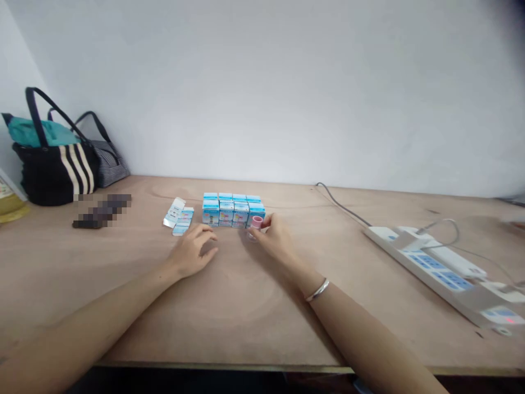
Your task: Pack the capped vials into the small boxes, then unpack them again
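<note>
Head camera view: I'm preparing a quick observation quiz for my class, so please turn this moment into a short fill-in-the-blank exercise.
The right hand holds a small ____ cylinder.
The blue-and-white boxes beside it stand in two rows of ____.
The black striped bag stands at the ____ end of the wooden table in this view.

Missing words: pink; four; left.

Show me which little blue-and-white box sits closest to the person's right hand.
The front row's rightmost box: it stands by the pink roll in the right hand; the other boxes stand farther left.
</note>
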A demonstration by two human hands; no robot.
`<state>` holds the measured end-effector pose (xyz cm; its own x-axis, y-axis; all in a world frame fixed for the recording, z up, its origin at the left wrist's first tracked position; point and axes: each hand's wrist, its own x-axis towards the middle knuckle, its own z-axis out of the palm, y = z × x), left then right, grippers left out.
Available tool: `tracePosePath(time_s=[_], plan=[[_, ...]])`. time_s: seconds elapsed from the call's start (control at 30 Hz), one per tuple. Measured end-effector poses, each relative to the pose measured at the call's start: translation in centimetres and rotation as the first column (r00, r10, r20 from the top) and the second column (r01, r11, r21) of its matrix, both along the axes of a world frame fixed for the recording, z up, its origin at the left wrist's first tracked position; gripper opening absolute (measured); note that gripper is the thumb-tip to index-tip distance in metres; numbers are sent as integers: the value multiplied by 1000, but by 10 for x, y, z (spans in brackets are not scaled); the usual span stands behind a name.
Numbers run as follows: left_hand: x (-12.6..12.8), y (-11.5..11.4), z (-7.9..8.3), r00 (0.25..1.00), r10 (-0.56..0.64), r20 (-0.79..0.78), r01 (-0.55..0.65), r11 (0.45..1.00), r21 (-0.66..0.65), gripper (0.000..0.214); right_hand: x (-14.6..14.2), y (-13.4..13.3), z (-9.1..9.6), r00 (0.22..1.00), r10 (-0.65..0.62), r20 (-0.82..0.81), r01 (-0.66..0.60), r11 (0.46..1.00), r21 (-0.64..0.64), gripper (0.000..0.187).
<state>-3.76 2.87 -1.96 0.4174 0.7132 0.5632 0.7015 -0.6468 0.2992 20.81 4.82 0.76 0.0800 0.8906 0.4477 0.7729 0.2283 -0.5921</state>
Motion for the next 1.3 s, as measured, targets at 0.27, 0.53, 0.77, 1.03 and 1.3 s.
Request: tracePosePath(time_s=[0.27,0.53,0.77,1.03,1.3], plan=[[1,0,-2,999,-25,24,28,992,-127,20,-15,4,-5,984,173,31,-176,974,141,17],[1,1,-3,998,-42,41,48,986,-157,17,13,24,1,912,24,409,-147,950,274,41],[0,1,-3,999,-50,13,52,985,-167,17,17,22,-1,927,107,360,-218,934,284,25],[-4,-2,1,995,-66,73,74,990,-118,33,29,-9,28,817,519,251,-560,818,132,40],[8,-6,4,953,-171,251,189,981,-52,60,-18,-24,18,796,604,40,-605,792,89,39]])
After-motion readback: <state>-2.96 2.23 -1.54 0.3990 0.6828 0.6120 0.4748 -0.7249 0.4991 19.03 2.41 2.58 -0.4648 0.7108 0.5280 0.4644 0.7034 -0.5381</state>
